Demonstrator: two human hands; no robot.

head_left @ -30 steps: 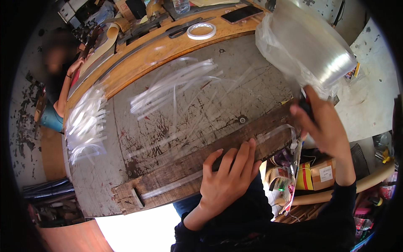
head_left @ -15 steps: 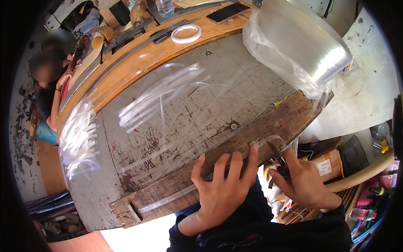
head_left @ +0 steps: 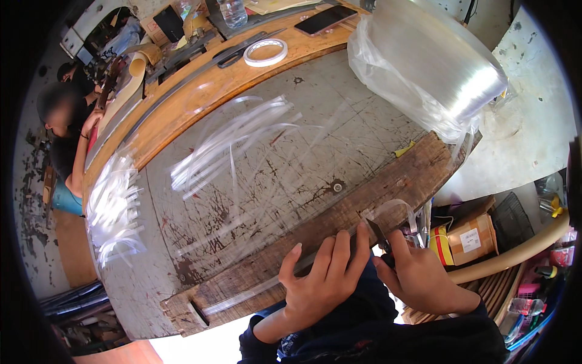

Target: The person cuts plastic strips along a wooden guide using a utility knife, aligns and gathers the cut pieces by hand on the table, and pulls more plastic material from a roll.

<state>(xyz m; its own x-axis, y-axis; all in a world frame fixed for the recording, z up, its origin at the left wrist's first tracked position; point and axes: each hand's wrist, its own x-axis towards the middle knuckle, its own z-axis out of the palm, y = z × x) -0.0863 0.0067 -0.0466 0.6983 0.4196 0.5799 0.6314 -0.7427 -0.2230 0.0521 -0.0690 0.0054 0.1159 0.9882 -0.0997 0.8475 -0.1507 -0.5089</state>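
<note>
A worn wooden board (head_left: 418,164) lies along the near edge of the grey table, with clear plastic strips (head_left: 237,298) stretched along it. My left hand (head_left: 321,276) presses down on the strips with its fingertips, fingers spread over the board. In my right hand (head_left: 427,276) is a knife (head_left: 377,232) with a dark handle, gripped with the blade against the board just right of my left fingertips. Beyond the blade, a loose strip end (head_left: 401,204) curls up and over toward my right hand.
Cut clear strips (head_left: 233,142) lie mid-table, and a thicker pile (head_left: 115,209) hangs at the left edge. A large roll of clear film (head_left: 436,60) stands far right. Tape (head_left: 265,53), scissors (head_left: 233,56) and a phone (head_left: 325,20) rest at the back. Another person (head_left: 63,133) is at left.
My right hand has moved left with the knife, bringing the blade close to my left fingertips. My left hand stays nearly in place on the strips.
</note>
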